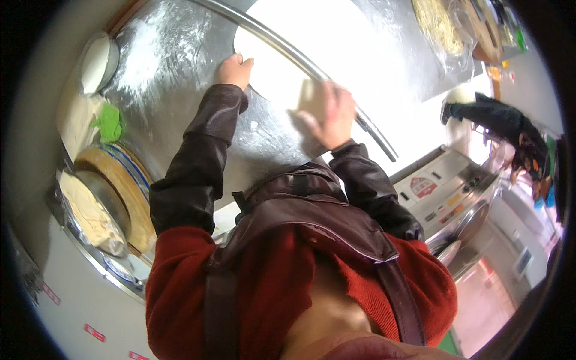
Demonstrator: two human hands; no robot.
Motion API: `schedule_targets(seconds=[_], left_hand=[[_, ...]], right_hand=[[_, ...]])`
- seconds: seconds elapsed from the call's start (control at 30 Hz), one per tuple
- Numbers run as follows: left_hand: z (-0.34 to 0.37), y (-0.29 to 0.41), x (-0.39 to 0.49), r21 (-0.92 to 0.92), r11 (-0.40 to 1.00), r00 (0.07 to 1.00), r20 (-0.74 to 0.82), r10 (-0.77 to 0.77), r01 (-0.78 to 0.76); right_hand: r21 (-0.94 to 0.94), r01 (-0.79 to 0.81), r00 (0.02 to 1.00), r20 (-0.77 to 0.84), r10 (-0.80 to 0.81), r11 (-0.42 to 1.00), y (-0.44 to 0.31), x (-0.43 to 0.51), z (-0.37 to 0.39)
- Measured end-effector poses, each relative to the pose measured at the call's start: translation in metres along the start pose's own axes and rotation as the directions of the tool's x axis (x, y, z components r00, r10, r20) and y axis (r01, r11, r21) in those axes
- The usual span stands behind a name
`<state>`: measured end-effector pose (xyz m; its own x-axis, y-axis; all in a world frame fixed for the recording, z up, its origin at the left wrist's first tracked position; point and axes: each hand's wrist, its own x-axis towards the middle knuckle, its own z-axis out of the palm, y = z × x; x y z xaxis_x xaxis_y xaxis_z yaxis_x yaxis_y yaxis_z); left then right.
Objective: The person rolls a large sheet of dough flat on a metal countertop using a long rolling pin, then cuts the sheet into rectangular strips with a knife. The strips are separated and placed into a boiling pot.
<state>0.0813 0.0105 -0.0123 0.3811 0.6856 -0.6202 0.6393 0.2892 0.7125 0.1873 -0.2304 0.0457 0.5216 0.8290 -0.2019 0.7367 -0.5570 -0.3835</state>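
A broad, pale sheet of dough lies on the steel worktop, its far part washed out by glare. Across it runs a long metal rolling rod, slanting from upper left to lower right. My right hand is on the rod near its lower end, fingers over it and thumb apart, slightly blurred. At the dough's left edge my left hand is curled, thumb sticking out; whether it pinches the dough is unclear. White flour is scattered left of the dough.
At left are a bowl of white powder, a green cloth, a round wooden board and covered dough. Bagged noodles lie upper right. A steel appliance stands at right, and another person is beyond.
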Motion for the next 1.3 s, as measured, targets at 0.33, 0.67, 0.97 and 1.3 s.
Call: schedule_targets(seconds=[0.33, 0.67, 0.97, 1.3], left_hand=[[0.024, 0.079, 0.056, 0.326, 0.492, 0.578, 0.266, 0.772, -0.807], [-0.019, -0.009, 0.026, 0.388, -0.058, 0.241, 0.675, 0.698, -0.92], [0.023, 0.032, -0.005, 0.578, -0.234, 0.431, 0.772, 0.467, -0.782], [0.022, 0.06, 0.099, 0.549, -0.176, 0.39, 0.751, 0.533, -0.817]], right_hand=[[-0.145, -0.188, 0.949, -0.28, 0.142, 0.971, -0.005, 0.111, -0.018], [0.086, 0.162, 0.937, -0.326, -0.126, 0.983, -0.028, 0.038, 0.077], [0.191, 0.012, 0.934, -0.352, 0.057, 0.982, -0.03, 0.041, 0.052], [-0.142, 0.066, 0.912, -0.393, -0.118, 0.988, 0.043, 0.108, 0.041]])
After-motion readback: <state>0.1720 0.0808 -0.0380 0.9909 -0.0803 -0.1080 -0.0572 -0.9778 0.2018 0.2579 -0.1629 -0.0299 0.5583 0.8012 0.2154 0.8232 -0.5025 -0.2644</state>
